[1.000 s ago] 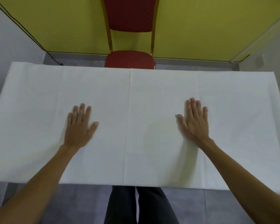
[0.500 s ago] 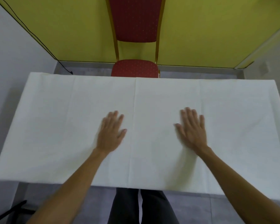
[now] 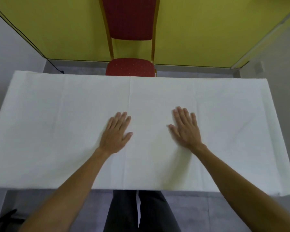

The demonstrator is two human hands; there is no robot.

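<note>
Two legs (image 3: 141, 211): dark trousers, lowest in my feed, just under the near hem of the white cloth (image 3: 49, 131).
left forearm (image 3: 70, 185): bare, crosses the near hem from the lower left corner.
right forearm (image 3: 238, 178): bare, crosses the near hem from the lower right corner.
left hand (image 3: 115, 134): palm down, flat on the white cloth just left of the centre crease (image 3: 129, 97). Fingers straight and held close together, thumb out to the right. It grips nothing.
right hand (image 3: 186, 129): palm down, flat on the white cloth right of the crease, near the left hand but apart from it. Fingers straight and slightly fanned, thumb out to the left. Outline slightly blurred.
State of white cloth: spread flat across the whole width of my view, with faint fold lines running near to far.
chair (image 3: 130, 66): red seat just behind the far edge, back upright before the yellow wall (image 3: 208, 30).
cable (image 3: 23, 34): black, runs down the left wall to the floor.
</note>
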